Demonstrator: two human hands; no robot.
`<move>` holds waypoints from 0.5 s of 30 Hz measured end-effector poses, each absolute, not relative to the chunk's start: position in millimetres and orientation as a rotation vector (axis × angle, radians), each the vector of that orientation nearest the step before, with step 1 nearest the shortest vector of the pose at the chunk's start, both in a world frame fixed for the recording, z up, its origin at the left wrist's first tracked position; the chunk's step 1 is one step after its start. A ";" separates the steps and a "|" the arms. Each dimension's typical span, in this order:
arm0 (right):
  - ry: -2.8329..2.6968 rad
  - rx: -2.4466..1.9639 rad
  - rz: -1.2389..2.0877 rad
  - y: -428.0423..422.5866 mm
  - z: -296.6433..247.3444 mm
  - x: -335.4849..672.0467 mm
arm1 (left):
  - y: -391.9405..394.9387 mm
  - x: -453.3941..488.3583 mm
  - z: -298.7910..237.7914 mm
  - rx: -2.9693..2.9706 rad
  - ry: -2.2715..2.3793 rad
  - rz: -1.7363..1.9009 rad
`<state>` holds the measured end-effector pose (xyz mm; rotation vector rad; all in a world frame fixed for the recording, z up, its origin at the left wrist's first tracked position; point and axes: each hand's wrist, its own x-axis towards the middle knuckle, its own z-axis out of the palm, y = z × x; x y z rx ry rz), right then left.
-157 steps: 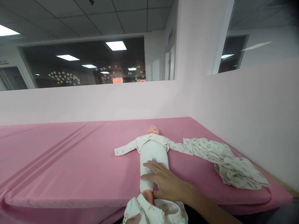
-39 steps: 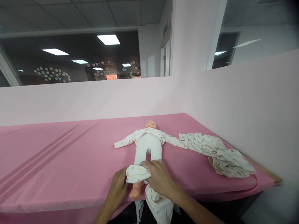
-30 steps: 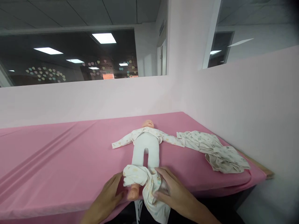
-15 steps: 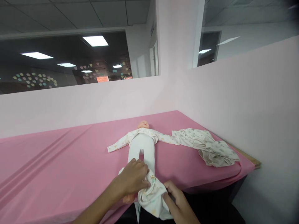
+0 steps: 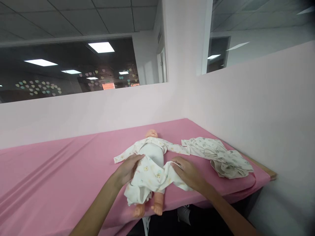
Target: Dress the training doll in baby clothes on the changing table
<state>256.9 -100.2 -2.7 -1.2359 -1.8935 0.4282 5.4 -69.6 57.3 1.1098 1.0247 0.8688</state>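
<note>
Half a second ago the garment (image 5: 151,173) was bunched low by the front edge; now it is spread up over the thighs of the doll (image 5: 154,150), hiding the gap between the legs. Only one foot showed then; both feet (image 5: 158,205) now stick out below the cloth, toes toward the person. The left hand (image 5: 128,167), which lay across the legs, has moved to the garment's left side, its thumb and fingers closed on the upper edge. The right hand (image 5: 188,172) has come up from the front edge to the right of the legs, fingers curled and gripping the cloth, which stretches between the hands. The doll lies on its back as before, arms spread, its shirt (image 5: 140,145) pushed up to the chest. The cloth (image 5: 216,154) on the right has not changed, loosely heaped near the wall.

A pink sheet (image 5: 61,183), creased on the left, covers the bench (image 5: 273,174), whose bare wooden edge shows at the right corner. Behind rises a pale wall (image 5: 123,105) with a window (image 5: 73,62); beyond the glass are lit ceiling panels and heart shapes (image 5: 39,87). A second window (image 5: 258,29) is set in the right wall.
</note>
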 end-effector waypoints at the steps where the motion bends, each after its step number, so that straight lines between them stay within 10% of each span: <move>1: -1.942 -1.257 0.390 -93.4 -2.8 262.5 | -66.5 3.0 55.0 1.043 1.011 0.898; 15: -2.098 -0.784 1.216 -77.3 48.1 200.2 | -83.7 -13.7 83.7 1.740 0.914 0.363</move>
